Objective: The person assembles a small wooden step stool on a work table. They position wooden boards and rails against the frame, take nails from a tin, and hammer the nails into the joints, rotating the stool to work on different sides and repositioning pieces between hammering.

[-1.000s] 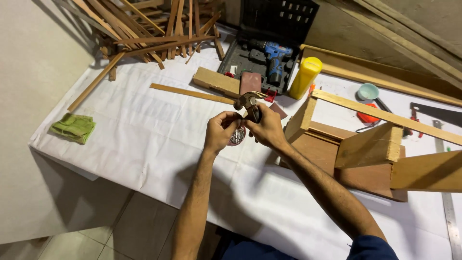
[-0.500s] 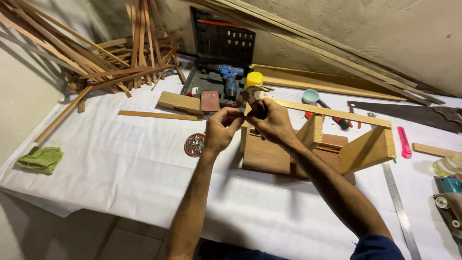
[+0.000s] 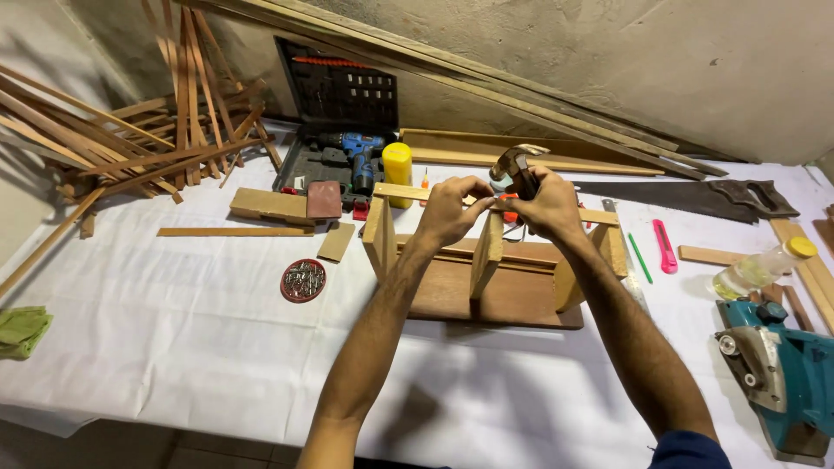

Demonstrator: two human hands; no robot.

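My right hand (image 3: 552, 208) grips a claw hammer (image 3: 516, 165), its head raised just above the top wooden strip (image 3: 408, 193) of a wooden frame. Thumb and fingers of my left hand (image 3: 452, 208) pinch something small, seemingly a nail, against that strip right beside the hammer. The frame has a brown base board (image 3: 512, 300) and three light uprights: one on the left (image 3: 378, 236), one in the middle (image 3: 486, 254), one on the right (image 3: 612, 252). Both hands meet over the middle upright.
A round tin of nails (image 3: 303, 280) lies left of the frame. Behind are an open drill case (image 3: 343, 130) and a yellow bottle (image 3: 397, 162). A hand saw (image 3: 686, 195), pink knife (image 3: 665, 258), plastic bottle (image 3: 756, 271) and teal power tool (image 3: 782, 373) lie right. Wood strips (image 3: 130, 148) pile at far left.
Both hands, with the hammer, have moved from above the nail tin to the frame's top strip. The view has lifted and now shows more of the wall and right side.
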